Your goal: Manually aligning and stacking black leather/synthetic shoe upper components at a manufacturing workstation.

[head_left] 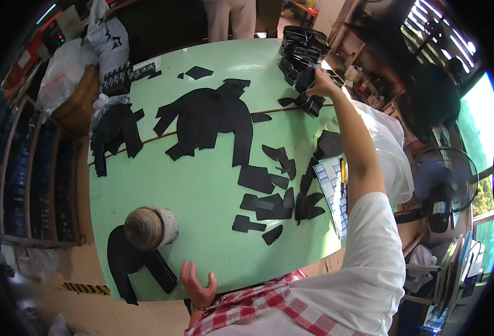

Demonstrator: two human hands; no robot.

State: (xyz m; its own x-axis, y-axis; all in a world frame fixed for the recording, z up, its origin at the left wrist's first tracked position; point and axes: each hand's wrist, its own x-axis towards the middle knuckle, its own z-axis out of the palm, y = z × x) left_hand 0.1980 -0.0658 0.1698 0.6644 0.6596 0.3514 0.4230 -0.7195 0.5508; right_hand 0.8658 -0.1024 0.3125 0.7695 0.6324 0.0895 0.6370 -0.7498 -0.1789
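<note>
At the table's far right corner, my right hand [322,84] reaches with its arm stretched out. Its thumb and fingers close round part of a pile of bundled black cut pieces [300,51]; the fingers' far side is partly hidden. My left hand [197,288] is by the near edge of the table, fingers apart and nothing in them. Left of it lies a black curved cut piece [125,255] with two legs. A round brown wooden-looking block [144,228] with a pale wrapped side rests on that piece's upper edge.
Large flat black pieces [213,115] lie mid-table on the green tabletop [202,185], with more black pieces [115,131] farther left. Several small black pieces [266,206] lie right of centre, beside a printed sheet [331,190] with a yellow pen [342,171]. A fan [443,185] stands right.
</note>
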